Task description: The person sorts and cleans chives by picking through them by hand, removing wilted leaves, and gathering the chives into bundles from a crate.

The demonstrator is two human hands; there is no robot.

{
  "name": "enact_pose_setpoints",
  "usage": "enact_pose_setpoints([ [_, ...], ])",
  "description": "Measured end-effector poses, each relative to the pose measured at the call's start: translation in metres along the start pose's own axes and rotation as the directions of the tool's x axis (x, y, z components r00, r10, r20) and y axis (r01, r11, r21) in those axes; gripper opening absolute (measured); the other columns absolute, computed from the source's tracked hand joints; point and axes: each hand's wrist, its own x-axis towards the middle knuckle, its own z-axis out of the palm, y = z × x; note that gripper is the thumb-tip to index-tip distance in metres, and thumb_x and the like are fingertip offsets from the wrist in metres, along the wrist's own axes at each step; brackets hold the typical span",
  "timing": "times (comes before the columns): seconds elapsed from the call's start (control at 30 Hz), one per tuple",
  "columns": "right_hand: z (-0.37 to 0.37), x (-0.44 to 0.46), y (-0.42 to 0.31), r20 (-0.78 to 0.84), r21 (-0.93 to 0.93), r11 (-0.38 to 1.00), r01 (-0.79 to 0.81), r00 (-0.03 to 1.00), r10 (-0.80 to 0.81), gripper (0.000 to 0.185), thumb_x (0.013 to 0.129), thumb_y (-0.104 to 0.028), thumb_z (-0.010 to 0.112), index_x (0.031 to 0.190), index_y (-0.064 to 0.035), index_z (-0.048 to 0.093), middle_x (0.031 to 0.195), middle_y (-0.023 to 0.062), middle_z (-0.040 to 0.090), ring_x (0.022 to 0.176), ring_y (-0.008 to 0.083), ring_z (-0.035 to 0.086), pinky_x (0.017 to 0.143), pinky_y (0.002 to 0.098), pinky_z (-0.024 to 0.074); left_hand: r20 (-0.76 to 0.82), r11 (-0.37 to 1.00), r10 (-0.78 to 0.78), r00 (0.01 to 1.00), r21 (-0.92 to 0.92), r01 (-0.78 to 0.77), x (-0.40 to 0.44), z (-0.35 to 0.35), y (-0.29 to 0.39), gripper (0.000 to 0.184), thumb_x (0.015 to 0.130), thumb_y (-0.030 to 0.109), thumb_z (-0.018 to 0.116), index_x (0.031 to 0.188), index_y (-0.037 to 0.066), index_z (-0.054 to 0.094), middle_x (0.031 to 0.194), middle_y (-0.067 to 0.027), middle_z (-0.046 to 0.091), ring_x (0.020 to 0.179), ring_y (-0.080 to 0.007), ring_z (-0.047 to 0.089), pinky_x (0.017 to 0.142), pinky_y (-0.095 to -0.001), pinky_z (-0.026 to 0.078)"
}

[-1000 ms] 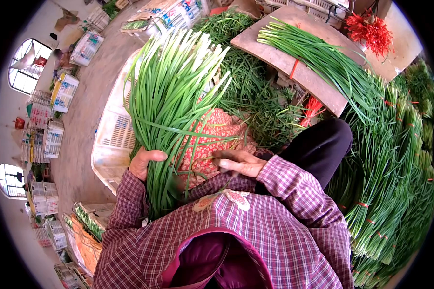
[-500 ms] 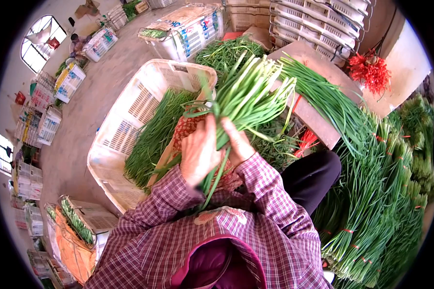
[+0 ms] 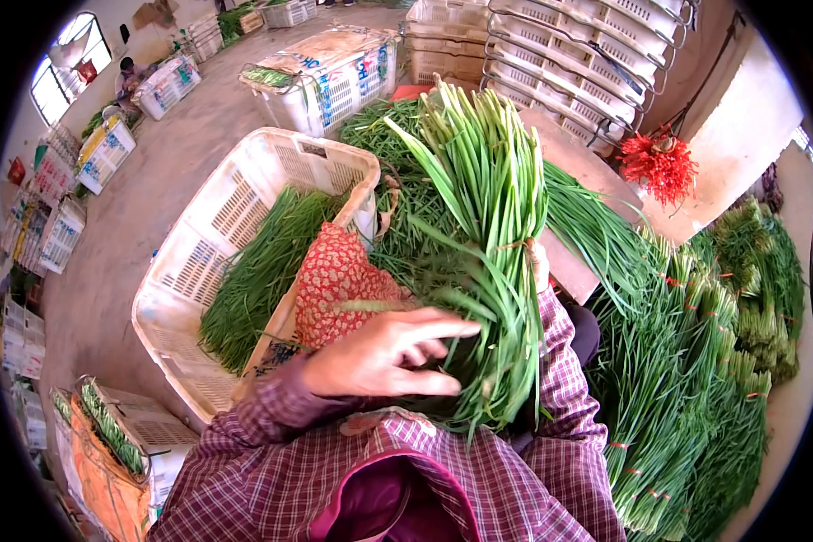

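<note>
A large bunch of long green stalks point(image 3: 492, 181) stands nearly upright before my chest, pale ends at the top. My right hand point(image 3: 540, 264) is wrapped round its right side, mostly hidden behind the stalks. Just left of the bunch's lower leaves is my left hand point(image 3: 388, 357), fingers spread and slightly blurred, holding nothing. Under and beyond it lies a red flowered cloth point(image 3: 339, 275). To the left, a white plastic crate point(image 3: 176, 312) holds more green stalks point(image 3: 266, 280). Another bunch point(image 3: 587, 221) rests on a board point(image 3: 565, 135) at the right.
Many bunches with red ties point(image 3: 677, 388) are piled at the right. Loose greens point(image 3: 397, 126) lie behind the crate. Red ties point(image 3: 659, 167) hang near stacked crates point(image 3: 569, 68). A closed crate point(image 3: 334, 77) stands beyond, and another person point(image 3: 128, 77) is far back left.
The bunch has come upright and moved right, with my right hand round it. My left hand has let go of the stalks and opened. The view has shifted slightly.
</note>
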Motion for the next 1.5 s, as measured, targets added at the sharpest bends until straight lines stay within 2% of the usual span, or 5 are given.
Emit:
enact_pose_setpoints([
  [0.27, 0.048, -0.022, -0.001, 0.156, 0.202, 0.978, -0.046, 0.988, 0.014, 0.073, 0.074, -0.048, 0.067, 0.127, -0.0025, 0.047, 0.103, 0.0135, 0.051, 0.08, 0.0234, 0.056, 0.071, 0.0404, 0.0526, -0.565, 0.845, -0.452, 0.69, -0.518, 0.129, -0.067, -0.049, -0.1, 0.02, 0.089, 0.019, 0.057, 0.091, 0.0, 0.065, 0.085, -0.0096, 0.067, 0.074, -0.0184, 0.066, 0.066, -0.0294, 0.056],
  [0.57, 0.072, -0.048, -0.01, 0.127, 0.079, 0.996, 0.035, 0.991, -0.045, 0.069, 0.073, -0.054, 0.068, 0.116, -0.0038, 0.048, 0.096, 0.0112, 0.049, 0.051, 0.0125, 0.046, 0.043, 0.0264, 0.0429, -0.283, 0.705, -0.415, 0.865, -0.701, 0.109, -0.03, -0.012, -0.121, 0.031, 0.094, 0.018, 0.052, 0.11, -0.007, 0.059, 0.104, -0.014, 0.064, 0.092, -0.0217, 0.064, 0.078, -0.0338, 0.053],
  [1.0, 0.051, -0.087, -0.008, -0.013, -0.097, 0.963, -0.253, 0.968, 0.252, 0.089, 0.064, -0.047, 0.072, 0.131, 0.0013, 0.039, 0.098, 0.0178, 0.052, 0.067, 0.0237, 0.058, 0.059, 0.0375, 0.0526, -0.197, 0.61, -0.09, 0.976, -0.785, -0.102, 0.022, -0.024, -0.126, 0.099, 0.074, 0.06, 0.067, 0.141, -0.001, 0.027, 0.14, -0.0168, 0.04, 0.13, -0.0248, 0.038, 0.11, -0.0407, 0.026],
  [1.33, 0.094, -0.052, 0.058, -0.016, -0.678, 0.702, -0.22, 0.958, 0.285, 0.095, 0.07, -0.029, 0.082, 0.143, -0.003, 0.027, 0.141, 0.0186, 0.04, 0.127, 0.0256, 0.041, 0.106, 0.0457, 0.0367, -0.611, 0.561, -0.3, 0.732, -0.734, -0.383, 0.027, -0.009, -0.13, 0.102, 0.072, 0.083, 0.039, 0.14, 0.007, 0.034, 0.134, -0.0144, 0.046, 0.12, -0.0267, 0.049, 0.1, -0.0413, 0.043],
  [1.5, 0.125, -0.047, 0.068, -0.121, -0.761, 0.557, -0.333, 0.916, 0.383, 0.077, 0.075, -0.021, 0.079, 0.136, -0.0019, 0.037, 0.125, 0.0139, 0.054, 0.114, 0.0202, 0.051, 0.103, 0.0357, 0.0388, -0.359, 0.142, -0.09, 0.929, -0.928, -0.345, 0.043, 0.004, -0.156, 0.082, 0.086, 0.068, 0.036, 0.143, 0.01, 0.03, 0.139, -0.0156, 0.043, 0.115, -0.0333, 0.053, 0.096, -0.0453, 0.047],
])
